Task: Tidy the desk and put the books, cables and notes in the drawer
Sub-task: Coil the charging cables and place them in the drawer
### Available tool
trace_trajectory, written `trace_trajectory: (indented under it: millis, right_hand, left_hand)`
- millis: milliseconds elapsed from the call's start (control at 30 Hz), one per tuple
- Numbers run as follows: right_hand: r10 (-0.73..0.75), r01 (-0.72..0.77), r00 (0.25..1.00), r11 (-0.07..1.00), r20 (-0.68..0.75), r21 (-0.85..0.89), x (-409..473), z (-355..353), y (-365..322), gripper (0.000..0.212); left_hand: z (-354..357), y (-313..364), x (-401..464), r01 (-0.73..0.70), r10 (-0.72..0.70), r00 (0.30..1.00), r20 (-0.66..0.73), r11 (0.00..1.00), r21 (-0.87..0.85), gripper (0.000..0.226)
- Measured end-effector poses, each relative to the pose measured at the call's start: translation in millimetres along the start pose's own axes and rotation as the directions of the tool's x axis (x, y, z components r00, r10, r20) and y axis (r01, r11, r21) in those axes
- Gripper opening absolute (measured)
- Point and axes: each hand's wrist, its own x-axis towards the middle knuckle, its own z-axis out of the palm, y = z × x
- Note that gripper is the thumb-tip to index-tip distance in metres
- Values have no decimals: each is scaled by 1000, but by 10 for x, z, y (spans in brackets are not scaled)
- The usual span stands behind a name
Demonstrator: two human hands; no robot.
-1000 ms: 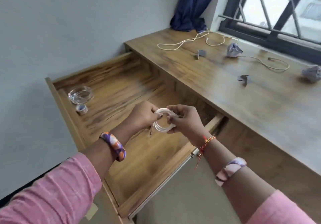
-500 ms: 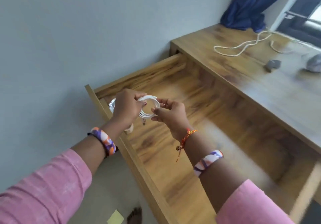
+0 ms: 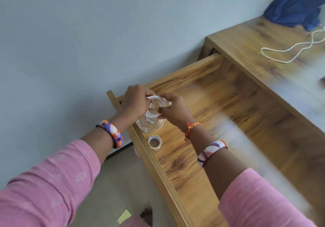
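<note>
A coiled white cable [image 3: 154, 107] is held between both my hands over the near left corner of the open wooden drawer [image 3: 158, 172]. My left hand [image 3: 133, 101] grips the coil's left side and my right hand [image 3: 175, 110] grips its right side. The coil hangs just above a clear glass bowl [image 3: 149, 125] that sits in the drawer. Another loose white cable [image 3: 290, 50] lies on the desk top [image 3: 246, 40] at the upper right.
A small roll of tape [image 3: 154, 142] lies in the drawer next to the bowl. A blue curtain [image 3: 297, 5] hangs at the far end of the desk. A yellow note [image 3: 124, 216] lies on the floor below, beside a foot.
Both hands carried the coiled cable leftward across the drawer to its left corner, above the glass bowl. The view swung left, so most of the desk top left the frame.
</note>
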Motion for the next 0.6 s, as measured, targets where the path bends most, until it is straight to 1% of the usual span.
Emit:
trace_trajectory:
  millis: [67, 100, 167, 233, 267, 333, 400, 467, 533, 600]
  right_hand:
    - [-3, 2, 1000, 1000, 7, 27, -5, -75, -3, 27]
    - [18, -17, 1000, 998, -6, 63, -20, -103, -11, 23]
    - [108, -105, 994, 982, -6, 158, -88, -113, -39, 21]
    - [175, -175, 984, 968, 14, 180, -153, -89, -27, 24]
    - [183, -183, 983, 974, 15, 134, -185, -90, -13, 24]
    - [160, -160, 987, 985, -4, -65, -206, -128, 24, 22]
    - [138, -152, 988, 941, -69, -303, -213, -225, 62, 19]
    - [137, -173, 984, 891, -115, -419, -236, -386, 107, 20]
    - [155, -183, 983, 872, -99, -454, -293, -591, 165, 20]
    - [200, -206, 978, 851, -65, -482, -423, -835, 291, 14]
  left_hand:
    - [53, 10, -4, 11, -13, 999, -34, 999, -50, 25]
    - [92, 25, -16, 21, -25, 998, -58, 997, -81, 25]
    - [173, 55, -54, 30, -44, 992, -120, 992, -120, 24]
    - [254, 86, -100, 21, -41, 986, -163, 992, -123, 23]
    - [294, 106, -126, 12, -32, 986, -165, 993, -116, 23]
    - [363, 135, -176, -3, -15, 989, -147, 993, -121, 23]
    - [434, 199, -232, 1, -22, 993, -115, 984, -179, 23]
    - [523, 320, -290, 54, -74, 995, -63, 961, -273, 23]
    - [628, 460, -357, 164, -153, 986, 59, 912, -376, 21]
    - [767, 601, -445, 278, -171, 952, 256, 833, -478, 17]
